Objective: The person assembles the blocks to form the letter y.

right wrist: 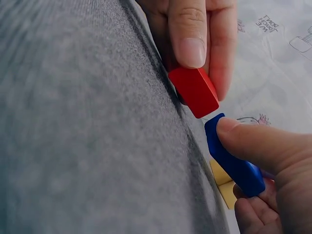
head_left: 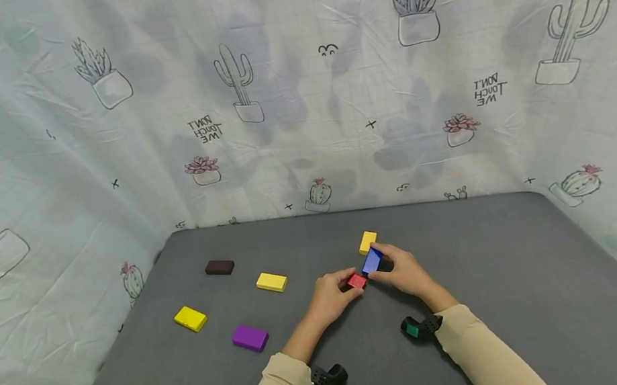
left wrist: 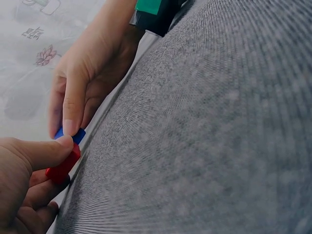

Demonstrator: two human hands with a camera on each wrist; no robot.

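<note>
My left hand [head_left: 328,298] pinches a small red block [head_left: 357,281] between thumb and fingers. Just right of it, a blue block [head_left: 371,260] is held by its ends in my right hand [head_left: 409,271], thumb on the near end. The right wrist view shows the red block [right wrist: 195,92] and the blue block [right wrist: 234,158] tilted, end near end with a narrow gap between them. Both are close over the grey table. A yellow block [head_left: 368,241] stands right behind the blue one, partly hidden by it.
On the left side of the grey table [head_left: 477,246] lie a dark brown block [head_left: 219,267], a pale yellow block [head_left: 271,282], a bright yellow block [head_left: 190,319] and a purple block [head_left: 250,338]. A cactus-print curtain [head_left: 292,93] hangs behind the table and at both sides.
</note>
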